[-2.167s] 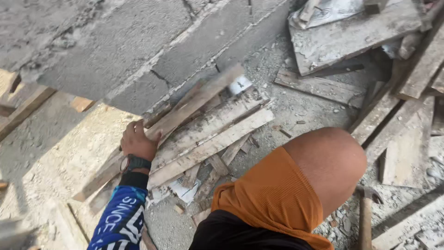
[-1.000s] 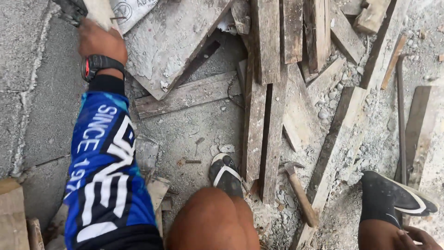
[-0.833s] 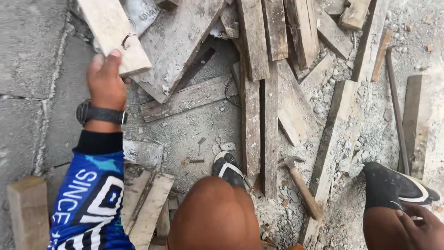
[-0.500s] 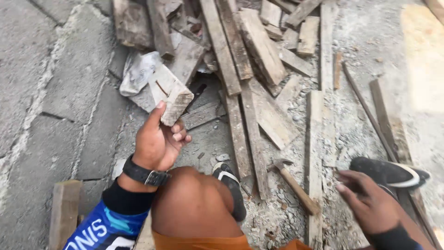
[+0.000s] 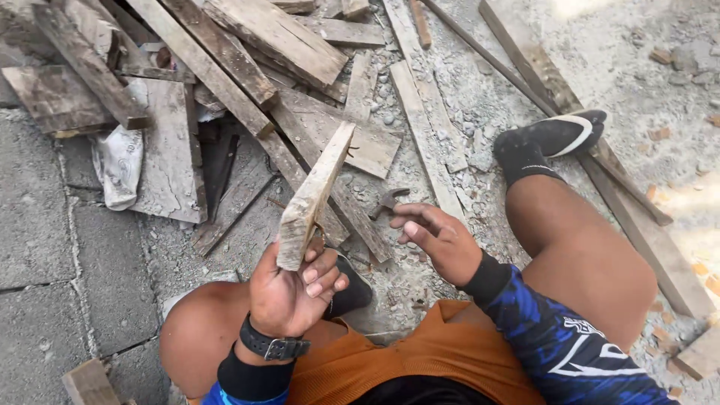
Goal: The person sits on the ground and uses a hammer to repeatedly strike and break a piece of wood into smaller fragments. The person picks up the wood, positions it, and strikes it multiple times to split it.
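Left hand [image 5: 289, 296] raised palm-up above the left knee [image 5: 196, 330], fingers curled shut in a grip, right hand [image 5: 435, 240] right of that knee, loosely open, fingers extended

1. The wood piece [image 5: 313, 196] is pale beige with grey stains.
2. The shorts [image 5: 420, 360] are orange.
3. The sleeve [image 5: 570, 352] is blue with a black and white pattern.
4. The shoe [image 5: 559, 133] is black with a white sole.
5. The wristwatch [image 5: 271, 346] is black.
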